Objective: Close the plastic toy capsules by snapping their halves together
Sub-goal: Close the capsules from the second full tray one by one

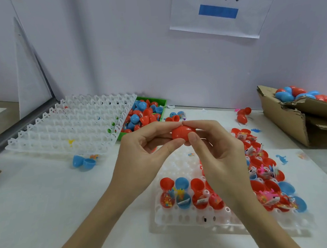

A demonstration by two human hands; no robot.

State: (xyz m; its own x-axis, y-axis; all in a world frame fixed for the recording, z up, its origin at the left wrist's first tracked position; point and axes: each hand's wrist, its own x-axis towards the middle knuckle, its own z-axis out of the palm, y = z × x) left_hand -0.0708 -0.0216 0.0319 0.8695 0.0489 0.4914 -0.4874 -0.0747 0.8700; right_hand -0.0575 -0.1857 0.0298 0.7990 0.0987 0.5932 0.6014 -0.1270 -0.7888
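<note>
Hands meet above the tabletop [48, 198]: left hand [141, 150] and right hand [216, 151] both pinch 1 red capsule [181, 132], held over the white tray [183, 216] of open capsule halves [182, 193].

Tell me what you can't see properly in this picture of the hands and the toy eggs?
- Head view: whether the red plastic egg capsule is fully snapped; fingers of the left hand and right hand cover its ends.
- The white paper sign is cut off by the top edge; its writing is incomplete.
- The brown cardboard box runs off the right edge.
- Small toys in the open halves on the white plastic tray are too tiny to identify.
</note>
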